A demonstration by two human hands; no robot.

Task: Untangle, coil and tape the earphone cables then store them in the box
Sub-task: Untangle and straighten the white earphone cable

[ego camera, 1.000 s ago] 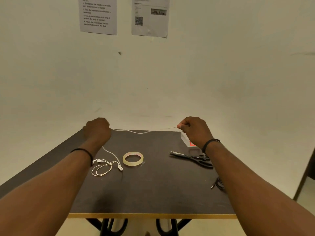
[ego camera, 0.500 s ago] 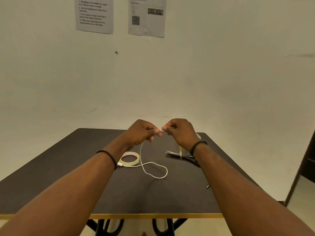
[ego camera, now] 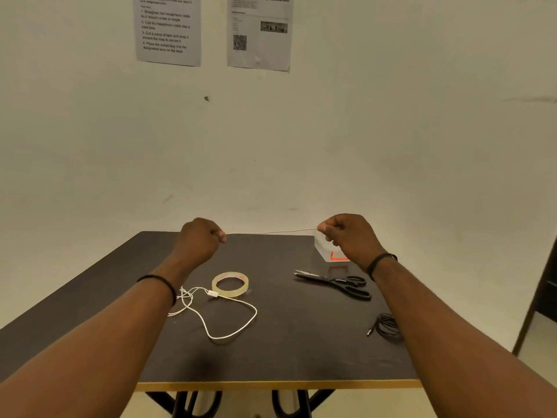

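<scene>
A white earphone cable (ego camera: 232, 319) runs taut between my two raised hands over the far part of the dark table (ego camera: 301, 351). My left hand (ego camera: 200, 241) grips one part of it in a fist. My right hand (ego camera: 349, 233) pinches it between thumb and fingers. The rest of the cable lies slack on the table in a loop beside the tape roll (ego camera: 230, 284). A clear plastic box (ego camera: 327, 251) with a red mark stands partly behind my right hand. A coiled black earphone cable (ego camera: 385, 325) lies at the right, by my right forearm.
Black scissors (ego camera: 337, 284) lie shut on the table right of the tape roll. Two printed sheets (ego camera: 168, 28) hang on the wall behind. The table's yellow front edge (ego camera: 271, 385) is near me, and a dark piece of furniture stands at the far right.
My hands were together half a second ago and have now drawn apart, pulling a stretch of white cable taut between them. The slack loop on the table has shifted left.
</scene>
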